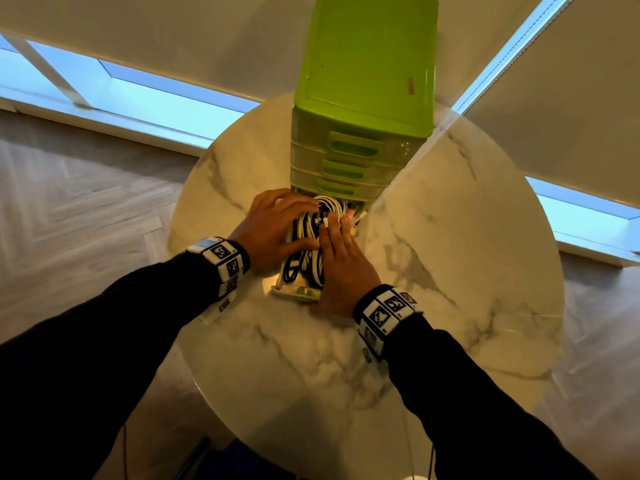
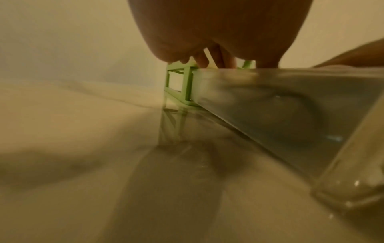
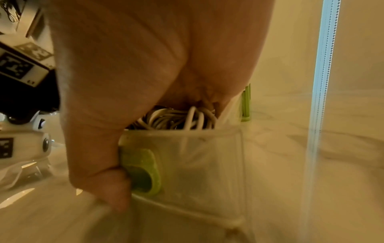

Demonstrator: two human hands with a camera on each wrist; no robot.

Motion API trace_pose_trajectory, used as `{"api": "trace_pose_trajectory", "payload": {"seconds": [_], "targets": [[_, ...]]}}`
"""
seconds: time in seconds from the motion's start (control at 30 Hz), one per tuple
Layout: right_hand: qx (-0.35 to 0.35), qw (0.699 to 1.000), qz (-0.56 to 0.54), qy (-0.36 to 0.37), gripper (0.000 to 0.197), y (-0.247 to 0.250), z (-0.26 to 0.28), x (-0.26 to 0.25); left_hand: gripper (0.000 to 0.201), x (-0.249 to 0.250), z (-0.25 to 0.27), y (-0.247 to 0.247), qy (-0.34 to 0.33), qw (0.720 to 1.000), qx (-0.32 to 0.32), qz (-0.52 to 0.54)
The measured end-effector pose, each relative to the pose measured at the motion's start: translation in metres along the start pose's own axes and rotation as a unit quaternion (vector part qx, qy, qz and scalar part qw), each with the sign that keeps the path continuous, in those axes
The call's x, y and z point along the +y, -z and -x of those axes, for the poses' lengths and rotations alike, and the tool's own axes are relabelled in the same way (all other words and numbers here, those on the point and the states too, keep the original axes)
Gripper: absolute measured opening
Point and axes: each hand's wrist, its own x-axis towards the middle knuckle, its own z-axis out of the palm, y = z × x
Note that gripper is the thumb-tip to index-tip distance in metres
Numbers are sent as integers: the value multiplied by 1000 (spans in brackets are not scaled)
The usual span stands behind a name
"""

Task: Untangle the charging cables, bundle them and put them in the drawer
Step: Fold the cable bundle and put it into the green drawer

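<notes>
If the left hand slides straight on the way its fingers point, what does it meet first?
Probably the green drawer unit: the left hand lies over the cables in the open bottom drawer, its fingertips almost at the unit's frame.

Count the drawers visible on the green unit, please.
4: three shut ones stacked under the top, upper, middle, lower; the bottom drawer is pulled out, holding the cables. None seems hidden.

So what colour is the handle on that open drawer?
Lime green, on a clear drawer. The handle shows best in the right wrist view, beside the right hand.
</notes>
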Motion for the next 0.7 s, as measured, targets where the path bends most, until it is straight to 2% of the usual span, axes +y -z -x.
{"api": "trace_pose_trajectory", "payload": {"seconds": [0.07, 0.1, 0.17, 0.23, 0.5, 0.63, 0.7], "targets": [[4, 1000, 2, 3, 143, -1, -1, 1, 88, -8, -2, 2, 66, 990, 103, 69], [5, 1000, 3, 5, 144, -1, -1, 1, 97, -11, -6, 6, 97, 980, 122, 126], [-3, 1000, 0, 11, 144, 0, -2, 4, 117, -14, -17, 13, 118, 969, 67, 208], [-10, 1000, 1, 17, 145, 4, -4, 8, 122, -11, -28, 18, 114, 966, 15, 230], [-35, 999, 3, 28, 151, 16, -23, 26, 113, -16, -55, 30, 115, 966, -7, 230], [-29, 999, -34, 4, 156, 29, -48, 34, 85, -19, -59, 36, 135, 969, -4, 205], [-15, 999, -47, -3, 157, 28, -55, 37, 79, -20, -60, 39, 135, 972, -11, 190]]}}
